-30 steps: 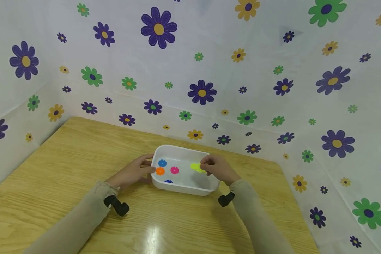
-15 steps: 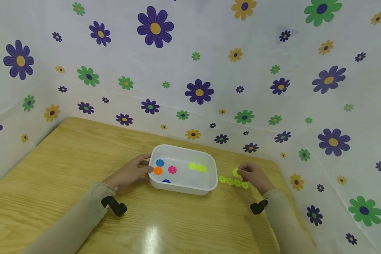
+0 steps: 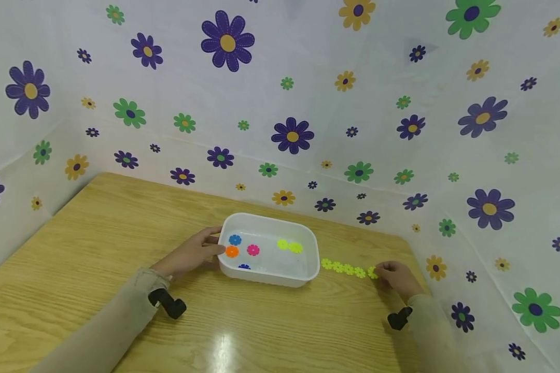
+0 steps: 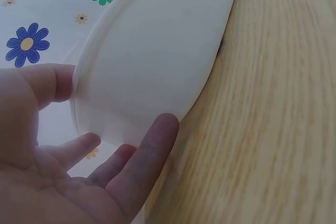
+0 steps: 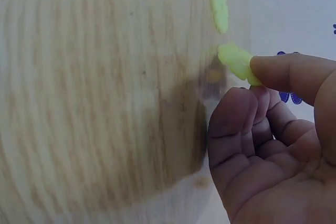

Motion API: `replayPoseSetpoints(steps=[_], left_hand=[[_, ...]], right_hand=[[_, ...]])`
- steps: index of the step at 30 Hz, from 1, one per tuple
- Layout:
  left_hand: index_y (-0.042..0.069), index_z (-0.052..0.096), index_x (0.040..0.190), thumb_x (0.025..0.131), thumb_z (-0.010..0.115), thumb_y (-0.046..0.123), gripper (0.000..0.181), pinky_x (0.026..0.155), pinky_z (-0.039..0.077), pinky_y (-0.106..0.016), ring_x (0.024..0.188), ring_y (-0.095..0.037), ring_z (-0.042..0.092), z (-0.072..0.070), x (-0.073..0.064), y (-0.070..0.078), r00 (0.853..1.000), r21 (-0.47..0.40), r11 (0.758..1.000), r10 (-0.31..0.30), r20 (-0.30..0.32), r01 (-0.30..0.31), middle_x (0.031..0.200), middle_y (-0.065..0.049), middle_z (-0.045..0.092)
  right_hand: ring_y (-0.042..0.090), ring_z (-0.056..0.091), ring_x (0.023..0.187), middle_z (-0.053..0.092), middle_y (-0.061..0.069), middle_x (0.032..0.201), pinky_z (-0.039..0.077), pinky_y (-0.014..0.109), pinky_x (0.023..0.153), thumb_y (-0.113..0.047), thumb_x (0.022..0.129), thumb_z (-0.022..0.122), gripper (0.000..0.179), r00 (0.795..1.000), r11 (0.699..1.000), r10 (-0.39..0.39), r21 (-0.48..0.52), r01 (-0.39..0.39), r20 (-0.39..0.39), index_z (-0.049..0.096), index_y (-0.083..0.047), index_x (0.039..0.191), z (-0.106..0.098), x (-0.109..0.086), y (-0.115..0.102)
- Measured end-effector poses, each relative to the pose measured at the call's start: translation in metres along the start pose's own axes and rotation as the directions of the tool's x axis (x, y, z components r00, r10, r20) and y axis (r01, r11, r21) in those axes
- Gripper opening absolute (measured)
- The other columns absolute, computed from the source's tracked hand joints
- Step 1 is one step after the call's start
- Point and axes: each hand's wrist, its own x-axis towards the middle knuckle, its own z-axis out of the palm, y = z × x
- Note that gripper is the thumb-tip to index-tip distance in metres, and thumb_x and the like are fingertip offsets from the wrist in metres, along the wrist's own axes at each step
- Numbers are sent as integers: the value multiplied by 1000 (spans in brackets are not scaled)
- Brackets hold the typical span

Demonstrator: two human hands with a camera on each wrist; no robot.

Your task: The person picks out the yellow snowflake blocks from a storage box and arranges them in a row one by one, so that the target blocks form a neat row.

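In the head view my left hand (image 3: 193,254) holds the left end of a white plastic bin (image 3: 270,280). Its thumb lies at the rim and the other fingers rest against the outer wall (image 4: 142,61). To the right of the bin, my right hand (image 3: 397,277) pinches a yellow flower-shaped plastic piece (image 5: 236,61) between thumb and fingers. That piece is at the right end of a row of several yellow flower pieces (image 3: 349,269) on the table, with a small gap between them.
Inside the bin lie two yellow pieces (image 3: 289,246), a pink piece (image 3: 253,250), an orange piece (image 3: 232,252), a light blue piece (image 3: 235,240) and a dark blue piece (image 3: 245,266). The wooden table (image 3: 261,326) meets a flower-printed cloth (image 3: 256,93) at the back and sides.
My right hand has carried a yellow flower piece out of the bin, rightward past the row, and lowered it at the row's right end. My left hand has stayed at the bin.
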Motion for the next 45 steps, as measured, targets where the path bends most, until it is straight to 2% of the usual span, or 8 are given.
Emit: replayPoseSetpoints(steps=[5, 9, 14, 31, 37, 40, 45], left_hand=[[10, 29, 162, 105, 61, 22, 67, 93, 61, -46, 119, -35, 61, -1, 1, -1, 1000, 5, 1000, 2, -4, -2, 146, -26, 48], [10, 29, 162, 105, 61, 22, 67, 93, 61, -46, 119, -34, 62, -1, 1, -1, 1000, 12, 1000, -3, -6, 3, 146, -25, 48], [11, 29, 162, 105, 61, 23, 67, 92, 62, -45, 118, -33, 63, -1, 1, -1, 1000, 16, 1000, -5, -4, 5, 146, -25, 48], [10, 29, 162, 105, 62, 24, 68, 92, 62, -46, 118, -33, 63, -1, 1, -1, 1000, 14, 1000, 9, 5, -9, 146, -26, 48], [12, 30, 162, 105, 62, 23, 67, 93, 61, -45, 120, -34, 62, 0, 2, -2, 1000, 4, 1000, -3, 3, 3, 147, -25, 47], [12, 29, 162, 105, 61, 22, 66, 94, 61, -46, 121, -36, 61, 0, 1, -3, 1000, 3, 1000, -9, -2, 9, 148, -25, 47], [10, 28, 163, 105, 61, 21, 67, 94, 61, -46, 121, -36, 61, 2, 0, -4, 1000, 4, 1000, -5, -6, 5, 148, -27, 45]], right_hand=[[18, 60, 87, 66, 8, 103, 57, 29, 74, -18, 106, 58, 29, 999, 998, 47, 39, -48, 10, 62, 8, 118, 2, 1, 4], [19, 59, 87, 66, 8, 101, 57, 30, 73, -17, 106, 59, 26, 998, 998, 56, 39, -57, 20, 63, 7, 115, 2, 1, 2], [19, 59, 84, 65, 8, 98, 57, 30, 72, -16, 105, 60, 24, 999, 999, 48, 8, -48, 20, 65, 7, 111, 2, 2, 3], [19, 61, 87, 67, 11, 101, 59, 32, 74, -20, 107, 57, 29, 999, 999, 43, -24, -43, 10, 63, 7, 115, 2, 4, 6], [19, 57, 81, 62, 7, 91, 55, 30, 70, -22, 106, 57, 28, 999, 1000, 23, -20, -24, -23, 63, 6, 110, 2, 1, -1], [22, 58, 84, 63, 12, 97, 56, 32, 74, -26, 107, 55, 35, 999, 999, -17, -33, 16, -39, 61, 7, 116, 4, -4, -10], [31, 65, 102, 64, 23, 121, 61, 42, 88, -32, 107, 56, 43, 991, 994, -96, -61, 91, -88, 59, 4, 130, 14, -10, -32]])
